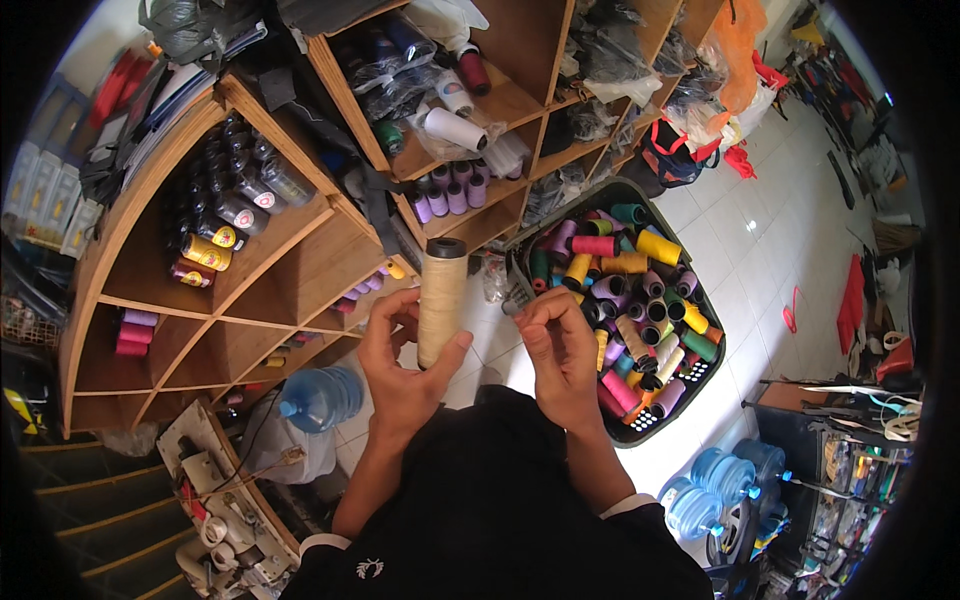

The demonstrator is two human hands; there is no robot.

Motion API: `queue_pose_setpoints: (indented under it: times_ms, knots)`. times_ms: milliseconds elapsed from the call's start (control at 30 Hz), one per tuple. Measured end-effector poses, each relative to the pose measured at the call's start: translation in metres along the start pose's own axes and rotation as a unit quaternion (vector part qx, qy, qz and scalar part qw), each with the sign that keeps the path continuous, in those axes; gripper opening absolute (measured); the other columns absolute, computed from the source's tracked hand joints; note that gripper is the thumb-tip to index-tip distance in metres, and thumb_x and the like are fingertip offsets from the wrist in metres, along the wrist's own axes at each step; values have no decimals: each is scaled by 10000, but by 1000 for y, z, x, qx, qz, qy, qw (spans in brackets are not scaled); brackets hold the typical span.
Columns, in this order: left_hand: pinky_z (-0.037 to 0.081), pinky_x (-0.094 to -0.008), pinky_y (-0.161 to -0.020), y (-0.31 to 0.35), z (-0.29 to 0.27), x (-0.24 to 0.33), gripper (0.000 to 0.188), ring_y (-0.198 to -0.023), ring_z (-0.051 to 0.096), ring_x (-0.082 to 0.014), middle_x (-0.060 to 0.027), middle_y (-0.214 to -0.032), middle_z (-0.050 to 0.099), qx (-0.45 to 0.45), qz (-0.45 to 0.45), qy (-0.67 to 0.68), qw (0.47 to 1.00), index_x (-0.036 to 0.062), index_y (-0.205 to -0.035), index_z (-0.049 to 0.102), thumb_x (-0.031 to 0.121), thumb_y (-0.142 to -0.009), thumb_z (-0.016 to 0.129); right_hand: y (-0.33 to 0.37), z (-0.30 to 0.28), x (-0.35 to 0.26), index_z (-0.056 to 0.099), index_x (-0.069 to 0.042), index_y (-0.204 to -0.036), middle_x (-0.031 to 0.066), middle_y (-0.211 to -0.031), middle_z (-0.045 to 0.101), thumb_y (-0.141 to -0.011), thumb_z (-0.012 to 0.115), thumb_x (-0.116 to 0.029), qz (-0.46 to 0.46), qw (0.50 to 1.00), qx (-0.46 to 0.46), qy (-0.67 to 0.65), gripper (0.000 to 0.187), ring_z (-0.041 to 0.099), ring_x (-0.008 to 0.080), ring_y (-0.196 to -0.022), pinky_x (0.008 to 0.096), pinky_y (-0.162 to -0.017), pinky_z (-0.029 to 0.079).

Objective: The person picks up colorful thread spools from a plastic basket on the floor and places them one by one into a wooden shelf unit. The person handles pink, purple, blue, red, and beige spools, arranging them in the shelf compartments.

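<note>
My left hand [398, 362] is wrapped round a cream thread spool [441, 315] and holds it upright, its black end on top. Beside it my right hand [560, 345] is raised with thumb and fingers pinched together. At those fingertips shows a small greyish, see-through scrap [515, 304]; what it is cannot be made out. Just beyond the right hand stands a dark basket [718, 345] heaped with thread spools [625, 262] in yellow, pink, purple, green and orange.
Wooden shelving [290, 265] spans the left and far side, holding dark spools [240, 212], purple spools [455, 192] and bagged spools. A blue water jug [322, 400] and sewing machine [215, 525] are at left. More water jugs [722, 475] stand right, on white floor tiles [745, 225].
</note>
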State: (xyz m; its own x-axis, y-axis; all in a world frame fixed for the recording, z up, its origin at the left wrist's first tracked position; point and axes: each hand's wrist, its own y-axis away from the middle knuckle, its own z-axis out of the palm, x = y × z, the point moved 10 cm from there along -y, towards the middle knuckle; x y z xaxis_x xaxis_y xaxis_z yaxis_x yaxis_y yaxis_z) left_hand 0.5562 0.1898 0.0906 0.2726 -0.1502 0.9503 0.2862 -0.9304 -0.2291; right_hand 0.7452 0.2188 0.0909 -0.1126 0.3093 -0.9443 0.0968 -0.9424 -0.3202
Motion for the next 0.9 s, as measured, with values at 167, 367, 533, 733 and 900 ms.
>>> queue_pose_setpoints:
  times_ms: [167, 367, 533, 733, 900]
  knots:
    - [529, -262, -741, 0, 3, 0, 470, -837, 599, -123, -62, -957, 597, 6, -4, -21, 1000, -8, -1145, 540, 17, -742, 780, -1, 1, -13, 500, -15, -881, 93, -830, 496, -940, 568, -96, -42, 998, -4, 55, 121, 491, 192, -758, 302, -725, 407]
    - [524, -270, -730, -1, 5, -8, 404, -902, 606, -136, -85, -1000, 626, -2, -59, 162, 985, -40, -1132, 566, 42, -780, 746, -2, 13, -3, 491, 2, -892, 109, -806, 486, -946, 558, -92, 8, 995, -58, 82, 127, 487, 215, -734, 317, -707, 411]
    - [527, -316, -756, 5, 27, -31, 374, -913, 623, -173, -137, -1056, 638, -85, -184, 349, 915, -41, -1212, 521, 173, -911, 581, -1, 27, -1, 481, 2, -893, 96, -810, 483, -965, 541, -118, 19, 995, -71, 69, 153, 483, 198, -725, 308, -695, 408]
    - [479, -309, -603, 9, 50, -18, 411, -767, 602, -180, -128, -966, 615, -86, -256, 468, 842, -9, -1280, 450, 227, -947, 500, -1, 39, 1, 477, -3, -890, 107, -804, 473, -975, 537, -143, 57, 994, -74, 48, 174, 503, 211, -725, 325, -677, 421]
    - [423, -262, -506, 9, 52, -21, 413, -707, 557, -148, -96, -895, 568, -128, -233, 441, 858, -4, -1239, 461, 297, -959, 503, -1, 37, -7, 474, 9, -919, 142, -842, 499, -957, 557, -120, -11, 989, -74, 129, 159, 545, 270, -714, 358, -693, 463]
